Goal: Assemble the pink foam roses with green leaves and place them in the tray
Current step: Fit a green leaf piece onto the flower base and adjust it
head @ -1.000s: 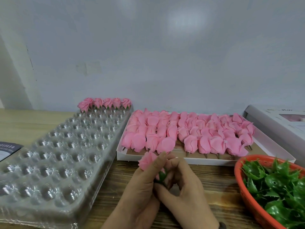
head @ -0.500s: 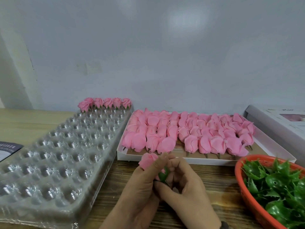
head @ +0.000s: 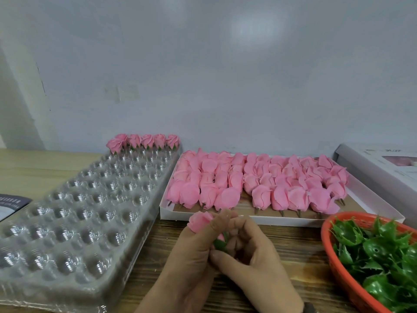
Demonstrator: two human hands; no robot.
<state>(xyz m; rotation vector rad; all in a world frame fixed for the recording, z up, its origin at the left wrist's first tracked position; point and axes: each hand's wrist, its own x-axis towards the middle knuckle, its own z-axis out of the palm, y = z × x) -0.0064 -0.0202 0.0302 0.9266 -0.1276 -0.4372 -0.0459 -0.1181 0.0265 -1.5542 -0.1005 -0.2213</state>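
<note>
A dark printed card (head: 11, 205) lies at the wooden tabletop's (head: 293, 242) left edge. Beside it, the clear plastic dimpled tray (head: 74, 213) carries five finished pink roses (head: 144, 142) along its far rim. The white flat box (head: 266, 219) holds rows of pink foam rose heads (head: 255, 181). Before it, near the front edge, the left hand (head: 189, 263) pinches one pink foam rose (head: 199, 220) between thumb and fingers; the right hand (head: 255, 260) curls its fingers around the green leaf piece (head: 220, 245) beneath. Right: orange oval basket (head: 331, 251) of green plastic leaves (head: 379, 251), white boxed carton (head: 372, 168)
</note>
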